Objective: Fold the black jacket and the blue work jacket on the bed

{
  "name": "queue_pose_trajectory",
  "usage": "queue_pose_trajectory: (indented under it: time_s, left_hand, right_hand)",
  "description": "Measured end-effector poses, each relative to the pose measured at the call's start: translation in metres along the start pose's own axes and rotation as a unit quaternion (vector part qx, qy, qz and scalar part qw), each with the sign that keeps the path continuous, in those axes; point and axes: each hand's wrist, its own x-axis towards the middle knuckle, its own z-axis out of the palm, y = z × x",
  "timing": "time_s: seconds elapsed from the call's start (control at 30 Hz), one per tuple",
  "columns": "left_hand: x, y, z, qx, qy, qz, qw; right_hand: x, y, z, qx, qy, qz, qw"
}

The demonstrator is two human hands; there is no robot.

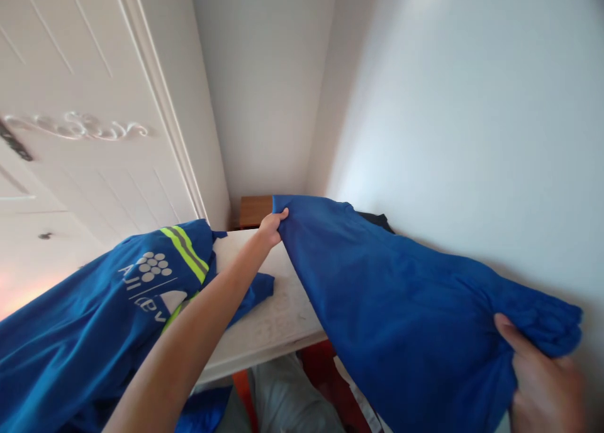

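Note:
Plain blue trousers [377, 282], as they appear from the gathered elastic-looking band at their right end, are stretched out between my hands. At the far left corner, my left hand [272, 227] pinches the edge of the cloth. My right hand [542, 382], slightly blurred, grips the cloth near the gathered end with its thumb on top; its other fingers are mostly hidden. Left of my forearm lies a blue work shirt [141, 294] with yellow-green and grey reflective stripes and white printing, draped over the white table [274, 320].
A white wall [472, 124] rises close on the right. White panelled cabinet doors [94, 93] with carved trim stand at the left. Behind the table are a brown wooden piece [255, 210] and some dark cloth [377, 220]. My grey-clad legs [287, 395] show below the table edge.

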Motion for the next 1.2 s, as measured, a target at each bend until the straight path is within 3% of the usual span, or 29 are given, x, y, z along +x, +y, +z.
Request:
queue_pose_trajectory:
  time_s: [0.13,0.27,0.37,0.47,0.53,0.63,0.73,0.83,0.97,1.2]
  left_hand:
    - [0.002,-0.010,-0.003,0.022,-0.025,-0.026,0.999]
    - [0.012,-0.006,0.003,0.039,-0.051,-0.011,0.998]
    - [0.031,0.004,0.022,0.037,-0.072,0.006,0.997]
    - [0.061,0.014,0.050,0.038,-0.086,0.012,0.996]
    - [0.087,0.013,0.068,0.048,-0.071,-0.008,0.996]
    - [0.128,-0.006,0.081,0.074,-0.022,-0.054,0.996]
    - [0.159,-0.042,0.070,0.099,0.023,-0.089,0.991]
    - [0.179,-0.071,0.051,0.120,0.063,-0.107,0.985]
    - [0.193,-0.079,0.040,0.142,0.087,-0.095,0.981]
    - [0.210,-0.060,0.054,0.179,0.117,-0.030,0.976]
  right_hand:
    - [-0.029,0.003,-0.021,-0.016,0.065,0.060,0.996]
    - [-0.033,-0.004,-0.015,0.048,0.085,0.018,0.995]
    - [-0.020,-0.011,0.000,0.081,0.075,-0.044,0.993]
    - [0.002,-0.012,0.019,0.120,0.063,-0.048,0.990]
    - [0.019,-0.003,0.032,0.145,0.056,-0.010,0.988]
    - [0.042,0.034,0.044,0.147,0.047,0.085,0.984]
    - [0.053,0.085,0.044,0.114,0.029,0.178,0.977]
    - [0.050,0.120,0.036,0.082,-0.035,0.244,0.966]
    - [0.032,0.126,0.026,0.106,-0.127,0.326,0.931]
    - [-0.003,0.119,0.010,0.078,-0.244,0.409,0.876]
